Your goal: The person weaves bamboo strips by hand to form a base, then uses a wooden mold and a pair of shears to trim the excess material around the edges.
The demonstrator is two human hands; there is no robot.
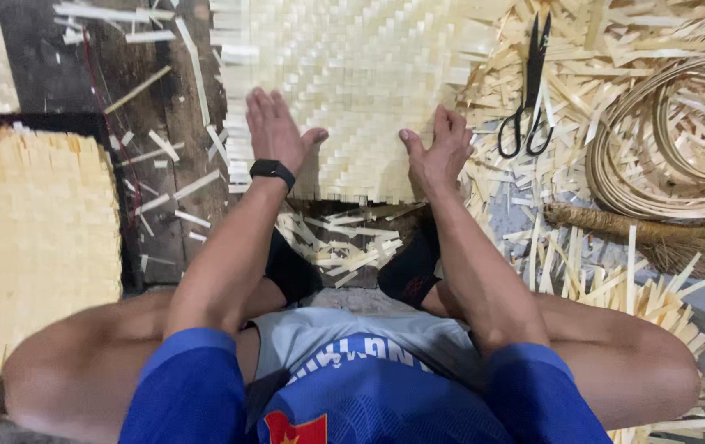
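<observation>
A pale woven bamboo mat (352,74) lies on the floor in front of me. My left hand (274,131) rests flat on its near left part, fingers stretched out and together, a black watch on the wrist. My right hand (439,148) presses on the mat's near right edge with fingers bent, thumb pointing left. Neither hand holds anything that I can see. I sit cross-legged, my black-socked feet (352,267) just below the mat's near edge.
Black scissors (529,90) lie on strip offcuts right of the mat. Coiled bamboo hoops (673,131) and a brown broom (656,230) sit at far right. Another woven mat (32,230) lies at left. Loose strips (344,242) litter the dark floor.
</observation>
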